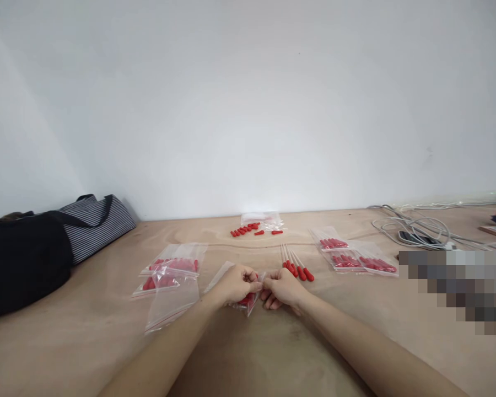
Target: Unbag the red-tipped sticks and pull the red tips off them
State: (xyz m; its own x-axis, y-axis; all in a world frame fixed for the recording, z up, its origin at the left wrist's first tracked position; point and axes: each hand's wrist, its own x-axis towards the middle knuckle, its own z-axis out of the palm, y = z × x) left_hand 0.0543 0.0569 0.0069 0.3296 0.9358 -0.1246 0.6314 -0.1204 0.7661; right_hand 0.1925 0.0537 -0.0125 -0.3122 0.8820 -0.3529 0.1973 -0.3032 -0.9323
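- Two bare forearms, the left and the right, angle in from the near edge and converge low over the wooden surface.
- The left hand, knuckles up and fingers curled, pinches the edge of a small clear bag between thumb and fingertip.
- The right hand meets it thumb to thumb, its grip pinching the bag's right edge, lower fingers bent beneath.
- The bag, red bulbs showing through, lies tilted under the left hand, whose fingers hide part of it.
- Close beside the left forearm, a flat clear bag overlaps filled bags.
- Loose red-ended droppers fan out just beyond the right hand.
- Farther right lie three filled bags; a pixelated patch hides what is beside them.
- A black bag slumps at far left; coiled cables lie far right.
- At the back, red bulbs and thin tubes sit before a white wall.
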